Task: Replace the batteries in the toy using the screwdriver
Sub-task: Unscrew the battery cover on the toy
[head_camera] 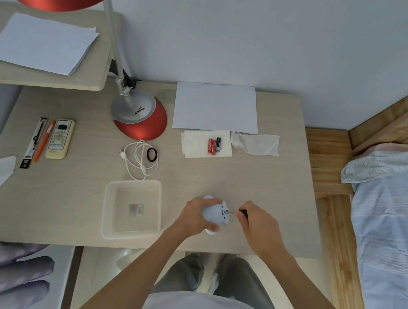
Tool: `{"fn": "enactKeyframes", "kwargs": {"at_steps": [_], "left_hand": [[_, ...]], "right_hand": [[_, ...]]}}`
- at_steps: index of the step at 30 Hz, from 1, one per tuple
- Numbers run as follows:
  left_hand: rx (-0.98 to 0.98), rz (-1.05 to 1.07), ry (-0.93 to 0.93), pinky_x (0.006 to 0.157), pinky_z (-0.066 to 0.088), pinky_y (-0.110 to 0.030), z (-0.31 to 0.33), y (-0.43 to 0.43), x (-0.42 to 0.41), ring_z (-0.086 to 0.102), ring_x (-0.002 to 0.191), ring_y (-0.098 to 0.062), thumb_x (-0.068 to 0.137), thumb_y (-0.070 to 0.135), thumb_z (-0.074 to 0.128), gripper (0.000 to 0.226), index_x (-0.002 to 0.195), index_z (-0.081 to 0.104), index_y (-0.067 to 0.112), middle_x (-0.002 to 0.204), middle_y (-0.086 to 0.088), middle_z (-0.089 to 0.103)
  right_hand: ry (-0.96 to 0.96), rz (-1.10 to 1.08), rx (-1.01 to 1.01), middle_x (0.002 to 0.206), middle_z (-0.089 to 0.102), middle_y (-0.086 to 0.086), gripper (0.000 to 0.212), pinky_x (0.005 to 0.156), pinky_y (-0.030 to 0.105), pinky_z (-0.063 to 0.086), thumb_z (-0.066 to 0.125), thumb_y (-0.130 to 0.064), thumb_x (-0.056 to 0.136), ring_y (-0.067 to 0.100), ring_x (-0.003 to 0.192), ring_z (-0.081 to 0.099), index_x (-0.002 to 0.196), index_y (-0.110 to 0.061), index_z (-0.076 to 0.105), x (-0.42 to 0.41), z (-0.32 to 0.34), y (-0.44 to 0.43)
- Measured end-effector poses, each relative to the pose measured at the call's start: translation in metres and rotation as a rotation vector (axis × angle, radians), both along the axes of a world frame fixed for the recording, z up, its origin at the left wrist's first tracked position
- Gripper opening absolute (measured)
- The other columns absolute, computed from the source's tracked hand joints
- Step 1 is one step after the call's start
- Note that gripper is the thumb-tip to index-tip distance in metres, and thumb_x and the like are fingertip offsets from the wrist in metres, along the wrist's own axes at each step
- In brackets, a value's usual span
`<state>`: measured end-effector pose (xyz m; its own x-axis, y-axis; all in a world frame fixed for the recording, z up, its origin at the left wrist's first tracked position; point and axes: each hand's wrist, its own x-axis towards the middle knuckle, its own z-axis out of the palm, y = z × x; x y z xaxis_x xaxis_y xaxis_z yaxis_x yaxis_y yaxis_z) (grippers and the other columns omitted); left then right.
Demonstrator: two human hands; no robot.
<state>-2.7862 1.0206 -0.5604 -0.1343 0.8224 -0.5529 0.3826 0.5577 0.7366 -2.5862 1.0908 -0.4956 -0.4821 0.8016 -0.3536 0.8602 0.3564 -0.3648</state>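
Note:
A small pale-blue toy (213, 212) lies on its side near the desk's front edge, its underside turned right. My left hand (195, 216) grips it round the body. My right hand (258, 223) pinches a thin screwdriver (235, 212) with a dark handle, and the metal tip meets the toy's underside. Three batteries (214, 145), two red and one dark blue, rest on a white tissue (194, 143) further back on the desk.
A clear plastic tray (107, 206) sits just left of the toy. Behind it are a white cable (139, 161), a black hair tie (152, 154), a red lamp base (141, 119), paper (216, 106), crumpled tissue (258, 143) and a remote (60, 139). A bed stands at the right.

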Motion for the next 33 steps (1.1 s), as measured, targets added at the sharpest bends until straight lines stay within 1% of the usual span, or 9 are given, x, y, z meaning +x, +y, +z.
{"fn": "enactKeyframes", "kwargs": {"at_steps": [4,6,10,13,17,21,24,28,33], "left_hand": [[-0.013,-0.006,0.006,0.104,0.053,-0.040,-0.0005,0.0006,0.0004,0.052,0.121,-0.024,0.069,0.024,0.100,0.082,0.141,0.063,0.034,0.136,-0.002,0.052],[-0.006,-0.007,0.004,0.101,0.052,-0.037,-0.0015,0.0007,0.0004,0.053,0.121,-0.024,0.068,0.024,0.100,0.082,0.141,0.064,0.034,0.137,-0.002,0.053],[0.005,-0.005,-0.011,0.097,0.049,-0.032,-0.0025,0.0000,-0.0008,0.054,0.119,-0.023,0.067,0.023,0.100,0.081,0.140,0.065,0.033,0.134,0.000,0.054],[0.003,-0.004,-0.009,0.099,0.052,-0.035,-0.0021,0.0001,-0.0005,0.054,0.121,-0.024,0.066,0.025,0.100,0.082,0.140,0.065,0.034,0.138,-0.002,0.055],[-0.001,-0.016,0.006,0.103,0.054,-0.040,-0.0030,-0.0007,-0.0001,0.054,0.122,-0.024,0.068,0.027,0.100,0.082,0.140,0.063,0.035,0.138,-0.001,0.054],[0.011,-0.014,0.010,0.104,0.055,-0.040,-0.0031,-0.0015,0.0005,0.054,0.122,-0.024,0.070,0.025,0.099,0.080,0.141,0.062,0.034,0.137,-0.001,0.053],[0.005,0.000,0.002,0.105,0.054,-0.041,-0.0021,-0.0012,0.0011,0.053,0.123,-0.025,0.071,0.024,0.099,0.080,0.142,0.062,0.033,0.140,-0.002,0.053],[0.006,-0.008,-0.003,0.102,0.053,-0.037,-0.0020,-0.0013,0.0002,0.053,0.123,-0.023,0.072,0.024,0.099,0.080,0.142,0.061,0.032,0.137,0.000,0.052],[0.021,0.011,-0.020,0.097,0.051,-0.030,-0.0025,-0.0029,-0.0007,0.052,0.117,-0.019,0.072,0.023,0.098,0.078,0.141,0.062,0.032,0.130,0.005,0.050]], "right_hand": [[0.043,0.018,-0.034,0.108,0.068,-0.007,0.016,0.078,0.045,0.060,0.057,-0.031,0.106,0.023,0.084,0.071,0.119,-0.023,0.054,0.0002,0.0019,-0.0001],[0.045,0.031,-0.039,0.114,0.067,-0.008,0.016,0.080,0.044,0.059,0.056,-0.027,0.106,0.024,0.087,0.071,0.121,-0.023,0.054,-0.0004,0.0015,-0.0007],[0.055,0.025,-0.029,0.109,0.064,-0.006,0.009,0.078,0.043,0.057,0.054,-0.025,0.107,0.023,0.080,0.066,0.113,-0.021,0.058,-0.0029,0.0002,-0.0006],[0.048,0.012,-0.004,0.101,0.064,-0.007,0.009,0.075,0.041,0.057,0.055,-0.029,0.107,0.020,0.078,0.065,0.107,-0.022,0.059,-0.0030,-0.0013,0.0009],[-0.001,0.002,0.010,0.091,0.063,-0.008,0.017,0.072,0.037,0.056,0.053,-0.037,0.107,0.016,0.074,0.063,0.099,-0.023,0.060,-0.0012,-0.0030,0.0032],[0.020,0.007,-0.024,0.100,0.065,-0.010,0.015,0.076,0.037,0.057,0.060,-0.039,0.104,0.017,0.081,0.066,0.107,-0.025,0.059,-0.0019,-0.0008,0.0021],[0.044,0.022,-0.028,0.112,0.067,-0.009,0.017,0.080,0.037,0.059,0.062,-0.029,0.103,0.019,0.089,0.071,0.118,-0.023,0.058,-0.0031,-0.0006,0.0006],[0.043,0.020,0.001,0.103,0.067,-0.005,0.005,0.076,0.038,0.058,0.059,-0.026,0.104,0.020,0.082,0.067,0.107,-0.022,0.061,-0.0053,-0.0026,0.0000],[0.021,-0.003,0.020,0.093,0.065,-0.007,0.012,0.071,0.034,0.056,0.059,-0.033,0.104,0.016,0.077,0.064,0.099,-0.023,0.063,-0.0052,-0.0057,0.0000]]}}
